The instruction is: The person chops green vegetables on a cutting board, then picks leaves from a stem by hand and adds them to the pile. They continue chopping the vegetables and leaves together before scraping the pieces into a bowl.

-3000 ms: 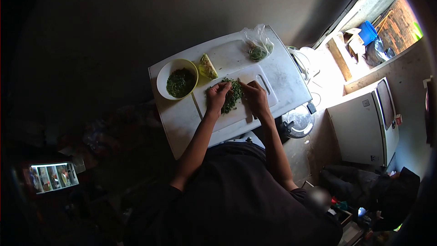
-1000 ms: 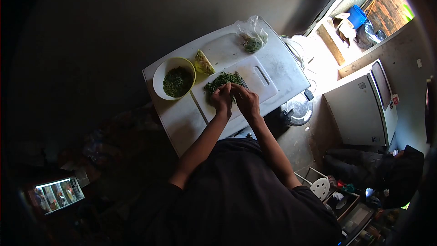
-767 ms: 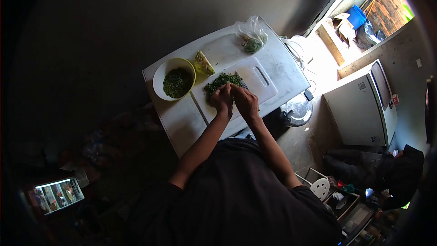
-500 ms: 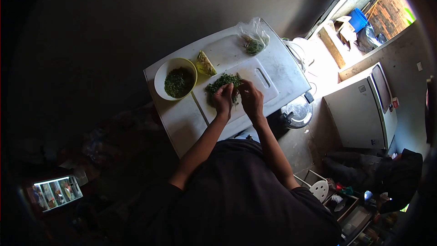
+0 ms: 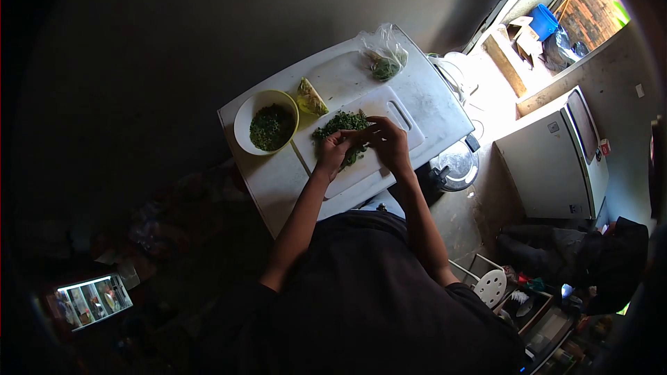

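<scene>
My left hand [image 5: 333, 155] is over the white cutting board [image 5: 384, 104], its fingers pinched together at the near side of a heap of chopped green herbs [image 5: 342, 123]. Facing it from the right, my right hand [image 5: 390, 144] has bent fingers, with the tips close to those of the left. Whatever lies between the fingertips is too small and dark to make out. Left of the board stands a yellow-rimmed bowl [image 5: 244, 123] with chopped greens in it. A cut wedge of cabbage [image 5: 310, 98] sits between bowl and board.
A clear plastic bag [image 5: 384, 48] with greens in it lies at the table's [image 5: 333, 69] far edge. Right of the table, on the floor, is a lidded pot [image 5: 458, 165]. A small white fridge [image 5: 549, 163] stands farther right, near a doorway with a blue bucket [image 5: 543, 22].
My hands have drawn slightly apart at the wrists. The left has shifted a little left and toward me, the right a little to the right. The herb heap looks much the same.
</scene>
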`<state>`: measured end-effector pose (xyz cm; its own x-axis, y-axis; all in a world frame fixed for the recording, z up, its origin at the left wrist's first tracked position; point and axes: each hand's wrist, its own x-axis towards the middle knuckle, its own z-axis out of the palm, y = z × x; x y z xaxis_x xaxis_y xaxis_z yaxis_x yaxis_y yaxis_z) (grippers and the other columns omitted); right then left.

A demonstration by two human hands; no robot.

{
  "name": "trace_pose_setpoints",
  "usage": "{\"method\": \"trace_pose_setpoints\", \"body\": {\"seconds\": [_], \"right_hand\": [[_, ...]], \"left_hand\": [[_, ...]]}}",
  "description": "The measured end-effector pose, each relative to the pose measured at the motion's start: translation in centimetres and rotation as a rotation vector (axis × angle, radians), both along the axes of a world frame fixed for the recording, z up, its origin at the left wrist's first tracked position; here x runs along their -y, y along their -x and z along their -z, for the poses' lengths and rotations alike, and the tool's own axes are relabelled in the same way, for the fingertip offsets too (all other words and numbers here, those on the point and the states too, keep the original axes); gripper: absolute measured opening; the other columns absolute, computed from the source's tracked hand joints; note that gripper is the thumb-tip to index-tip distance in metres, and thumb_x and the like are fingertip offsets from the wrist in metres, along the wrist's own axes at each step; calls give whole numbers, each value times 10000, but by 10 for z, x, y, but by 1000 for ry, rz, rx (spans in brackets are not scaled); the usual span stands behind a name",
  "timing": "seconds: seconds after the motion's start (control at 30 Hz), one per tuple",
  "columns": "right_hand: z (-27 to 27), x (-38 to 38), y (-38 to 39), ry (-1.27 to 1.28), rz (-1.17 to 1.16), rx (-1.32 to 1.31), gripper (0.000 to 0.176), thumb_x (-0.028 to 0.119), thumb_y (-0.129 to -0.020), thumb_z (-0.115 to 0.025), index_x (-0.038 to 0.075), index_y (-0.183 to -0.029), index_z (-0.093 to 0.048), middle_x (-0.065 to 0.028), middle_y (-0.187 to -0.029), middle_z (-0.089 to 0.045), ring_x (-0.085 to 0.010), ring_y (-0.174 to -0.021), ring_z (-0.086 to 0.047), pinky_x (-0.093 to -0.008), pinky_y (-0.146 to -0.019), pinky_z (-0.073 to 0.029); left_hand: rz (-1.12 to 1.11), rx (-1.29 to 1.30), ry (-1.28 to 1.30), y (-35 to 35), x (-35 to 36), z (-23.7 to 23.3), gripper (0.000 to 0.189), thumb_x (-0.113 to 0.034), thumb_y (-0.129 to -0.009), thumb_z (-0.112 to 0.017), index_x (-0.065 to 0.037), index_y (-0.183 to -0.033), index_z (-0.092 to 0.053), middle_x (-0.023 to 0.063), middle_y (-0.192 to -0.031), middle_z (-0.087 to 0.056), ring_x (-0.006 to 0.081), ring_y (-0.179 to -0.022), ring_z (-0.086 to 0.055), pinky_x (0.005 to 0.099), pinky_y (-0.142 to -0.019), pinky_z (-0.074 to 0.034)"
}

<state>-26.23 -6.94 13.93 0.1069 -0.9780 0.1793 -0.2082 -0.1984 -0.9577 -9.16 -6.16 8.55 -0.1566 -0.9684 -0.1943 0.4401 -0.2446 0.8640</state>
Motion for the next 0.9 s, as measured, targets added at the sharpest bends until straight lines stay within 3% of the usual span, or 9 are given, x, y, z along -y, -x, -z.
{"method": "trace_pose_setpoints", "body": {"seconds": [0.57,0.67,0.77,0.9], "right_hand": [[0,-9,1,57,27,-89,332,-15,-839,-725,46,-1161,-672,-100,-921,-763,-169,-821,-730,-303,-727,-569],[-2,-10,1,40,-23,-30,365,-21,-841,-720,52,-1196,-670,-95,-934,-764,-164,-841,-730,-299,-747,-569],[-4,-12,0,12,-61,1,422,-39,-835,-710,54,-1243,-657,-91,-946,-764,-163,-853,-731,-297,-770,-569],[-9,-13,-2,-13,-142,1,456,-59,-826,-693,50,-1266,-649,-94,-958,-762,-167,-879,-731,-301,-790,-569]], "left_hand": [[216,144,-42,-22,7,4,217,-67,-979,-602,-4,-1161,-701,67,-1052,-729,112,-914,-682,265,-855,-549],[320,79,-80,-32,9,0,224,-52,-977,-593,2,-1174,-686,77,-1063,-722,125,-927,-687,285,-864,-562],[411,-10,-125,-38,10,-7,214,-130,-977,-642,-5,-1143,-698,63,-1030,-730,114,-916,-682,264,-818,-552],[485,-144,-210,-45,9,-8,213,-79,-977,-599,16,-1154,-668,114,-1047,-720,183,-932,-708,323,-848,-581]]}}
